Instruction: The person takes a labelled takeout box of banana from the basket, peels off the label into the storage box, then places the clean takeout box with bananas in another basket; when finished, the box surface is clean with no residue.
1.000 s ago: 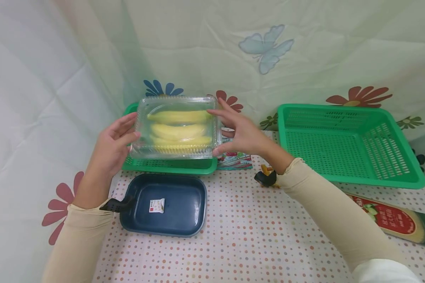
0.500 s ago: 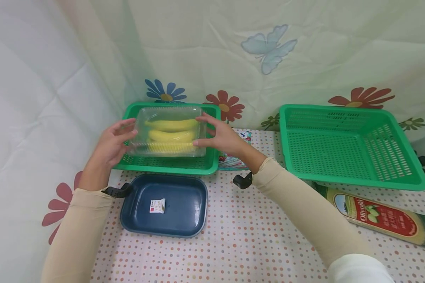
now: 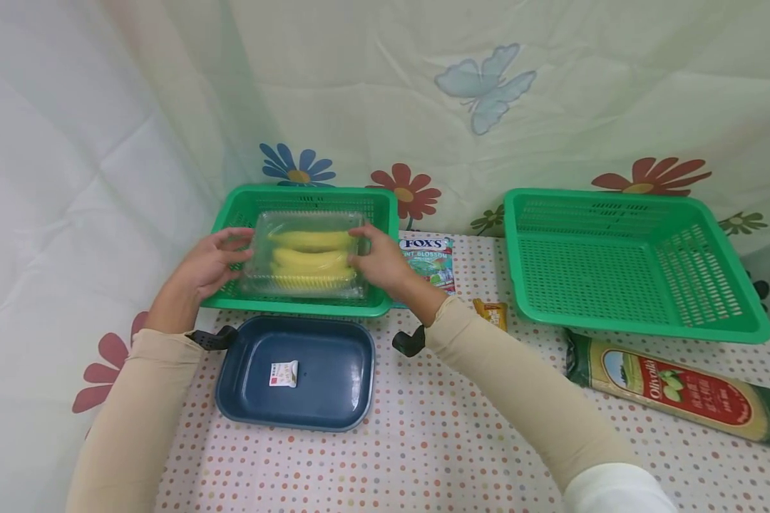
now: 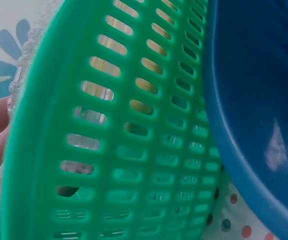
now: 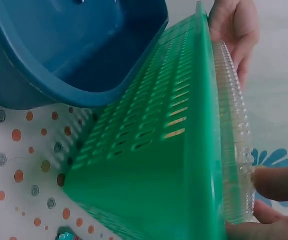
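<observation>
Lowered banana box (image 3: 306, 261) between hands (image 3: 295, 262)

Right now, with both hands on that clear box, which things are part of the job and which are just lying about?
In hand:
- clear box of bananas, held by the left hand and right hand
- left green basket, which the box sits in

Lying about:
- blue tray
- right green basket
- candy bag
- olive packet
- small yellow wrapper

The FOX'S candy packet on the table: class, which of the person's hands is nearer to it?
Right. The right hand grips the clear banana box just beside the FOX'S candy packet; the left hand holds the box's far side, farther away.
</observation>
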The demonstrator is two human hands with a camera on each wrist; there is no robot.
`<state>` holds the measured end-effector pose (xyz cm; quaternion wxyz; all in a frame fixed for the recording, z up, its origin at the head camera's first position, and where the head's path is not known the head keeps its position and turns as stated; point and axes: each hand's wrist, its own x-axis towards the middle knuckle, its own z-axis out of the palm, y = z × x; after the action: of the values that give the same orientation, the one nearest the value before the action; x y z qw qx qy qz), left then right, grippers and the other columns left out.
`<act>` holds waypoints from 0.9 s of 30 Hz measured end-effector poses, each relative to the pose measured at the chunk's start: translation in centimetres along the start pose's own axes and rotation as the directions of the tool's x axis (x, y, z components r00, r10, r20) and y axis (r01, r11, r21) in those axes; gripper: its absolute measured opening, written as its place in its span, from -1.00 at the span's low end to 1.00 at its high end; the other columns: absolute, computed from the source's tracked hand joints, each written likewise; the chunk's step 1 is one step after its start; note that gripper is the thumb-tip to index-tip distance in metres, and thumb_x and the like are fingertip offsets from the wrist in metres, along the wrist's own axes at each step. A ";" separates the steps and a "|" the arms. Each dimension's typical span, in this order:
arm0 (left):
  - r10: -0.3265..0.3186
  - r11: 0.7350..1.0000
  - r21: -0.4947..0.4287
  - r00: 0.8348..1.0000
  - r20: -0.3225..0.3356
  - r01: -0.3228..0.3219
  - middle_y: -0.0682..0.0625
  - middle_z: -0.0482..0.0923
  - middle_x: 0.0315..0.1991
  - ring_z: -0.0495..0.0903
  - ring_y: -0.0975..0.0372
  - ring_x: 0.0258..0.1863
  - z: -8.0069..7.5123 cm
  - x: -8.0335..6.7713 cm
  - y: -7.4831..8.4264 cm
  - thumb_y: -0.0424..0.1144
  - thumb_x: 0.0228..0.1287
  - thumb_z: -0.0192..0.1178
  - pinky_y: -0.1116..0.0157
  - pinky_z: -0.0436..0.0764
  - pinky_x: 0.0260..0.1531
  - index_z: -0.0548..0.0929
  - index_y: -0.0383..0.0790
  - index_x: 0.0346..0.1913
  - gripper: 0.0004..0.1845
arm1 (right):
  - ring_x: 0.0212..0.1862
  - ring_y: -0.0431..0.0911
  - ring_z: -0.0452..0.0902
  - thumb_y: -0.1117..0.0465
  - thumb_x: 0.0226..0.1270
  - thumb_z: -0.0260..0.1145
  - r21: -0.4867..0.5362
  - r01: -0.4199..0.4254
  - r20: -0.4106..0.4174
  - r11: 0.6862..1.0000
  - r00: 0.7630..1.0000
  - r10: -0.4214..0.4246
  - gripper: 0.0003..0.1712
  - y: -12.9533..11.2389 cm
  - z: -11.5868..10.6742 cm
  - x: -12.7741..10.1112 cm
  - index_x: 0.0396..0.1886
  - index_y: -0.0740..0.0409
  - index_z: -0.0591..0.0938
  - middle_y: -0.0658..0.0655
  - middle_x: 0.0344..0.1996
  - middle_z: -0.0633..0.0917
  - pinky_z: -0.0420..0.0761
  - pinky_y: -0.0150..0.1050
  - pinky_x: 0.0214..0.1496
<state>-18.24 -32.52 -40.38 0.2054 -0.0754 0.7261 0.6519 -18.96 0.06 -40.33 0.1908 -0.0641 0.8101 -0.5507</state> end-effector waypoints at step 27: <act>-0.043 0.999 0.028 0.998 0.054 0.041 -0.13 -0.27 0.69 -0.20 -0.09 0.65 -0.4 0.8 -0.3 -0.42 0.60 -0.06 -0.26 -0.13 0.56 0.04 -0.22 0.62 -0.36 | 0.67 0.06 -0.14 0.36 0.48 0.23 -0.105 -0.051 0.027 0.993 0.998 0.054 -0.31 -0.1 1.1 0.5 0.55 0.06 0.33 0.09 0.68 -0.07 0.28 0.07 0.57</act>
<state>-18.95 -32.79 -40.91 0.2397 -0.0700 0.7273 0.6393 -19.02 -1.09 -40.67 0.2138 -0.0608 0.8362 -0.5014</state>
